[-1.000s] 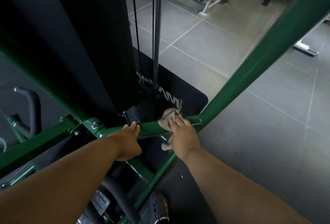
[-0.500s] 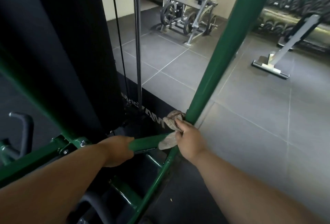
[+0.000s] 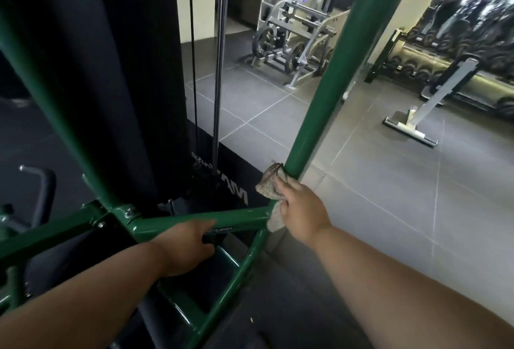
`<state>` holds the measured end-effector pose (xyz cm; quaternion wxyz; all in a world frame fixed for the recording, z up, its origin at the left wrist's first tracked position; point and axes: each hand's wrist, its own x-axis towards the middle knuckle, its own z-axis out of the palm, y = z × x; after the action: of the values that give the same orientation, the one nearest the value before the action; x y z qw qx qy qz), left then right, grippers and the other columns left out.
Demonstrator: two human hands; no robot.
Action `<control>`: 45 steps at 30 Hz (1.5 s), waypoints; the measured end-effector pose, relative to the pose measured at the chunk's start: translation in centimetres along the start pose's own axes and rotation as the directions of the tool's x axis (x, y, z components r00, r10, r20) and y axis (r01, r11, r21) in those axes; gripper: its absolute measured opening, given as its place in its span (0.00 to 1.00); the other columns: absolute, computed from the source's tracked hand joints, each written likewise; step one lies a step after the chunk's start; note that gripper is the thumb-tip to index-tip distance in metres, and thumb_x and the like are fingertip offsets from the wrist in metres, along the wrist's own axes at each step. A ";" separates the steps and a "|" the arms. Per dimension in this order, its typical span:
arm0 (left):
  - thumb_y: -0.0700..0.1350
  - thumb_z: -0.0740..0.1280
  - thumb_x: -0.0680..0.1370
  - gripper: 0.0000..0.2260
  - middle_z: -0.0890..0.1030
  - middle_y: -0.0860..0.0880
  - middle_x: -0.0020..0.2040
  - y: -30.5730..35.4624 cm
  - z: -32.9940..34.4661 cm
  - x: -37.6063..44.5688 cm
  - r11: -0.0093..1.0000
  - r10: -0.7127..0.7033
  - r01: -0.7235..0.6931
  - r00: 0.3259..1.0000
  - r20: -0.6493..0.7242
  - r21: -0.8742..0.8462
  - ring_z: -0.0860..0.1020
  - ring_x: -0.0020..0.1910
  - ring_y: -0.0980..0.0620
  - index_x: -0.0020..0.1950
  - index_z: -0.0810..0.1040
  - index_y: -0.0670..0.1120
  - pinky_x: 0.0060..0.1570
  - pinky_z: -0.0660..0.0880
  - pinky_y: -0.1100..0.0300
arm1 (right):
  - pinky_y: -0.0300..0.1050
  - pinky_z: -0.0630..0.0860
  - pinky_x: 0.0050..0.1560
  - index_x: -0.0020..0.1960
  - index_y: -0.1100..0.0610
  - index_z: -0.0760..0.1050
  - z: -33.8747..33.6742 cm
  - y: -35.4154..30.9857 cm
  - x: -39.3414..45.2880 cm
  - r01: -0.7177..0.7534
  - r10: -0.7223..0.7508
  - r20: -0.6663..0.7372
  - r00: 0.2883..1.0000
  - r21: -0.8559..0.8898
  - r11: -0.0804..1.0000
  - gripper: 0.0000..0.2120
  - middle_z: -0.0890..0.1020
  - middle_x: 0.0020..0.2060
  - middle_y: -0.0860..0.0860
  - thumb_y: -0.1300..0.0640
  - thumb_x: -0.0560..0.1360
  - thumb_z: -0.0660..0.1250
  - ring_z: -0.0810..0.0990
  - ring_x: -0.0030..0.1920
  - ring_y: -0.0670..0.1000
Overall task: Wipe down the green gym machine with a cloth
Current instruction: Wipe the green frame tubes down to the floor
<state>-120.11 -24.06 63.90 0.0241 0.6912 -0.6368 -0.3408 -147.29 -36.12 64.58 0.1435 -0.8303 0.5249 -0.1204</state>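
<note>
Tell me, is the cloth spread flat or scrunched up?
Scrunched up: the cloth bunches in the right hand against the green post.

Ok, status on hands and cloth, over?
Right hand grips cloth against base of green upright. Left hand at crossbar, blurred, grip unclear. Nothing blocking the upright.

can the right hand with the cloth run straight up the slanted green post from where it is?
Probably yes. The right hand already presses the cloth against the foot of the green post, and nothing clings to the post above it.
</note>
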 end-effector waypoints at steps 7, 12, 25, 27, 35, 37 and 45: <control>0.53 0.69 0.78 0.32 0.77 0.53 0.73 6.2 1.0 4.6 0.946 -0.093 0.019 0.973 -0.212 -0.325 0.83 0.59 0.55 0.82 0.64 0.60 0.58 0.78 0.61 | 0.53 0.74 0.56 0.80 0.55 0.67 -0.3 3.5 3.1 0.384 -0.496 -0.034 0.868 -0.587 0.712 0.38 0.70 0.78 0.54 0.57 0.70 0.69 0.77 0.56 0.57; 0.41 0.68 0.82 0.24 0.84 0.60 0.58 13.6 3.1 9.1 0.682 -0.272 -0.119 0.875 -0.401 -0.721 0.82 0.51 0.57 0.72 0.74 0.66 0.54 0.80 0.55 | 0.51 0.63 0.51 0.76 0.60 0.73 -0.5 5.8 5.6 0.440 -0.741 0.042 0.670 -0.827 0.351 0.30 0.80 0.67 0.53 0.52 0.75 0.62 0.69 0.53 0.55; 0.40 0.73 0.80 0.03 0.87 0.40 0.45 16.2 6.9 14.0 0.342 -0.487 -0.225 0.788 -0.377 -0.912 0.83 0.43 0.47 0.49 0.87 0.45 0.45 0.80 0.56 | 0.52 0.67 0.59 0.66 0.47 0.78 -1.2 10.6 10.1 0.788 -0.939 -0.192 0.285 -0.511 0.344 0.21 0.71 0.71 0.52 0.49 0.73 0.69 0.71 0.66 0.54; 0.37 0.70 0.82 0.05 0.87 0.45 0.41 15.9 7.2 14.9 0.341 -0.585 -0.170 0.732 -0.350 -0.925 0.82 0.38 0.53 0.48 0.85 0.42 0.38 0.78 0.63 | 0.52 0.68 0.62 0.67 0.46 0.74 -1.6 11.2 10.1 0.805 -0.921 -0.268 0.284 -0.455 0.380 0.24 0.69 0.72 0.51 0.45 0.73 0.71 0.71 0.67 0.53; 0.45 0.70 0.80 0.05 0.85 0.51 0.38 17.1 9.0 17.7 0.327 -0.716 0.004 0.654 -0.245 -0.945 0.81 0.38 0.50 0.45 0.78 0.49 0.34 0.77 0.57 | 0.57 0.73 0.60 0.64 0.55 0.70 -2.6 15.0 9.5 0.618 -0.616 -0.431 0.659 -0.156 0.771 0.33 0.73 0.60 0.57 0.42 0.68 0.80 0.78 0.58 0.61; 0.50 0.70 0.78 0.05 0.84 0.52 0.37 16.8 9.5 17.6 0.423 -0.743 0.138 0.618 -0.256 -0.895 0.82 0.38 0.48 0.45 0.78 0.51 0.39 0.80 0.53 | 0.58 0.76 0.60 0.64 0.56 0.69 -2.8 14.9 9.8 0.613 -0.598 -0.399 0.695 -0.105 0.783 0.31 0.74 0.60 0.57 0.43 0.70 0.78 0.78 0.59 0.61; 0.49 0.67 0.81 0.07 0.87 0.55 0.48 18.1 11.4 18.9 0.319 -0.682 0.042 0.704 -0.198 -0.947 0.84 0.49 0.51 0.52 0.82 0.61 0.55 0.81 0.52 | 0.48 0.81 0.53 0.76 0.40 0.63 -4.0 15.9 11.8 0.277 -0.271 -0.067 0.960 0.356 0.892 0.36 0.74 0.66 0.40 0.37 0.73 0.74 0.80 0.54 0.42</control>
<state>-142.32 -39.84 55.30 0.4955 0.7638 -0.1259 -0.3939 -157.07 -53.72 63.11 0.2717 -0.8543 0.3724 -0.2403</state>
